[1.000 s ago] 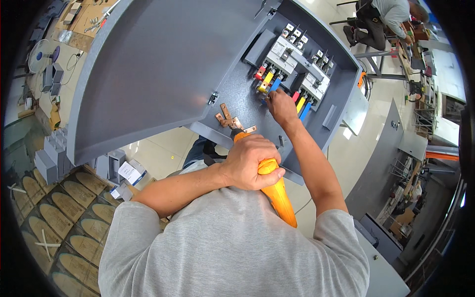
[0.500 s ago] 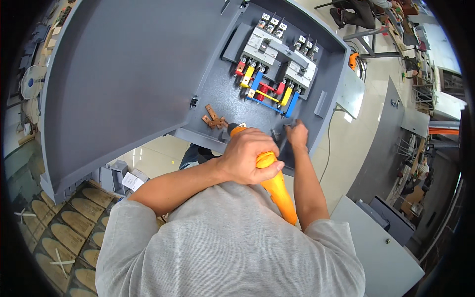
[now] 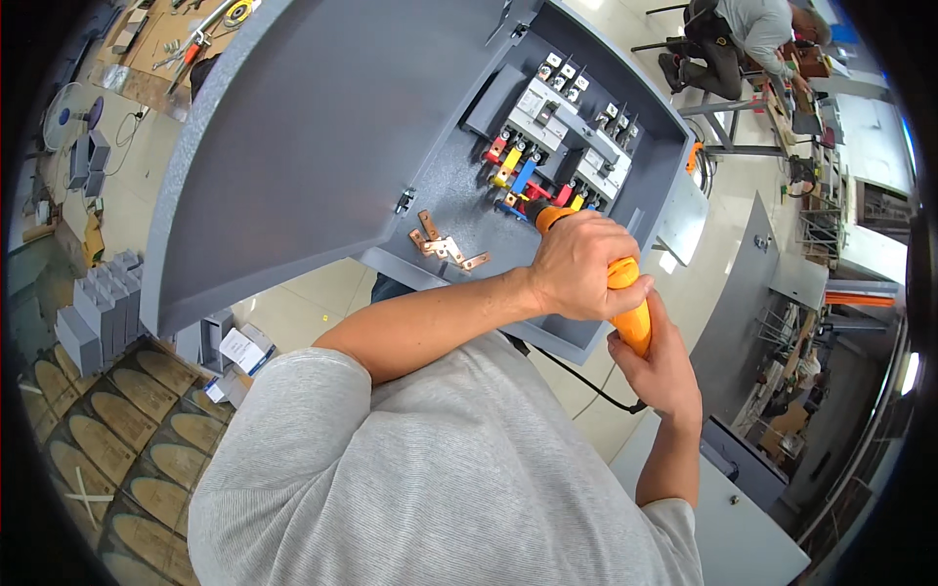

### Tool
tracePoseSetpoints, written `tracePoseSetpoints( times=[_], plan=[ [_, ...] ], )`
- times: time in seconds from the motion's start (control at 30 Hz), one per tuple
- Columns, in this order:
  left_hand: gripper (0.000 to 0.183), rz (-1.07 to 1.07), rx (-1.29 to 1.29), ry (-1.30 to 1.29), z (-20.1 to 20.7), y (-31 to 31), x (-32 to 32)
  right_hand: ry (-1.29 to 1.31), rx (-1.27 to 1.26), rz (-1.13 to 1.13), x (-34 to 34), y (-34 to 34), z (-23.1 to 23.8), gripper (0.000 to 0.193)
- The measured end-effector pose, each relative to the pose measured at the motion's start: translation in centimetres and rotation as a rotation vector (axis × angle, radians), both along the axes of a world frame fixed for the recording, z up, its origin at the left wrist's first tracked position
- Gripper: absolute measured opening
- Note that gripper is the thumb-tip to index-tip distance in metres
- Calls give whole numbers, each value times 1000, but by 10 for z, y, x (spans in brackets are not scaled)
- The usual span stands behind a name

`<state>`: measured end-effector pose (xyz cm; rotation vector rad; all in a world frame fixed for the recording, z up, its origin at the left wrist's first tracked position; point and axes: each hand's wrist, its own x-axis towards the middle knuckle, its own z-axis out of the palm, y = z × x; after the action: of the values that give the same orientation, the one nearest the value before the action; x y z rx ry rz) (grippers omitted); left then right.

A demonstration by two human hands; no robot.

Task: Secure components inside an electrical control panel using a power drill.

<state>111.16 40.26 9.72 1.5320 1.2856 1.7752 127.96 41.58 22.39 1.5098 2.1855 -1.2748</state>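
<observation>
My left hand (image 3: 584,266) is wrapped round the front of an orange corded power driver (image 3: 633,330). My right hand (image 3: 660,359) grips its rear part. The driver's black nose points at the yellow, blue and red sleeved busbars (image 3: 509,166) below two grey circuit breakers (image 3: 538,112); whether its tip touches a fastener is hidden. Both breakers are mounted inside an open grey metal enclosure (image 3: 459,210). Several bare copper bars (image 3: 445,246) lie in a loose pile on the enclosure's lower left floor, beside my left forearm.
The enclosure's grey door (image 3: 313,146) stands swung out to the left. A black cord (image 3: 576,376) hangs below the driver. Another person (image 3: 733,49) sits at a bench at the top right. Grey boxes (image 3: 103,308) and a fan (image 3: 68,117) stand at the left.
The driver has swung up and right, from near the copper bars to the coloured busbars. My right hand has left the enclosure floor and taken hold of the driver's rear.
</observation>
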Motion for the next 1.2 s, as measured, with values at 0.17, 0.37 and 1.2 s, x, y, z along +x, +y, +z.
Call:
tracePoseSetpoints(
  times=[0.17,0.37,1.2],
  plan=[
    [23,70,-27,-68,-5,6,-3,-170,121,74,-18,11,2,58],
    [23,62,-45,-114,-1,6,-6,-177,154,78,-31,12,10,57],
    [38,192,-132,-264,-5,27,-31,-384,-112,171,-99,79,27,48]
  ],
)
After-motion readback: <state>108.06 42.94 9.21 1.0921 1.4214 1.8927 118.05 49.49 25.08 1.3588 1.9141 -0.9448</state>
